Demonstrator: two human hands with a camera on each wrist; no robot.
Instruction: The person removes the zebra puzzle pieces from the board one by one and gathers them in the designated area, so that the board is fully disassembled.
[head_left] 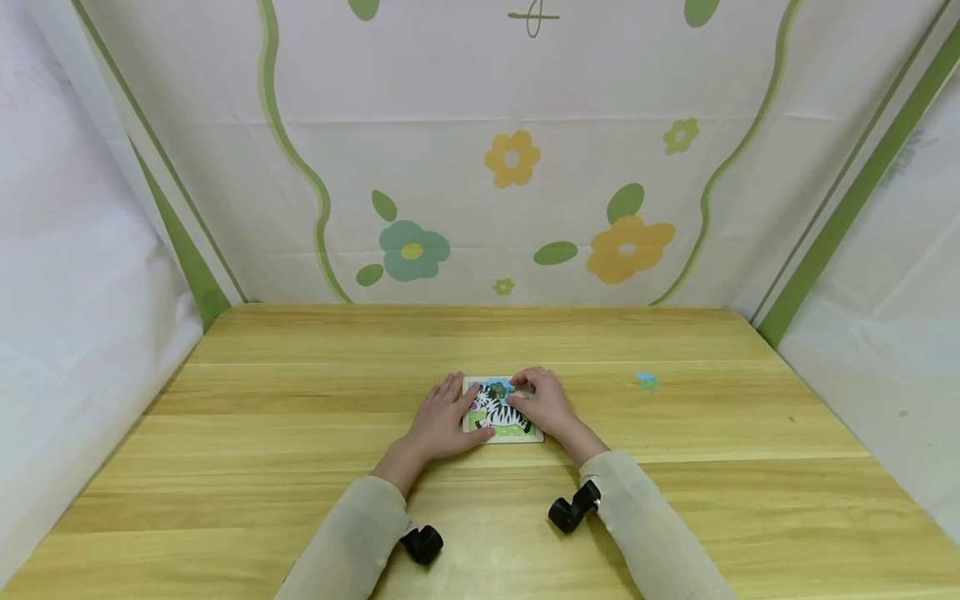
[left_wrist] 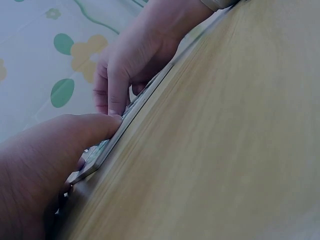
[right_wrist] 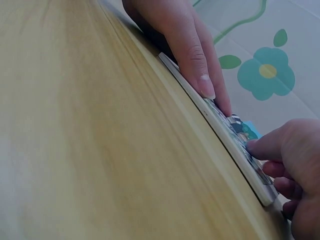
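Black-and-white zebra puzzle (head_left: 504, 415): probably light, stiff; best held by its edges. Left hand (head_left: 441, 423) spread, rests on it; right hand (head_left: 549, 405) curled over it, can't tell if pinching.

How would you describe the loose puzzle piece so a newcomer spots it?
On the wooden table, find the zebra puzzle, then the right hand at its right side. Farther right lies the small blue-and-green puzzle piece, set apart by lying alone on bare wood, off the puzzle.
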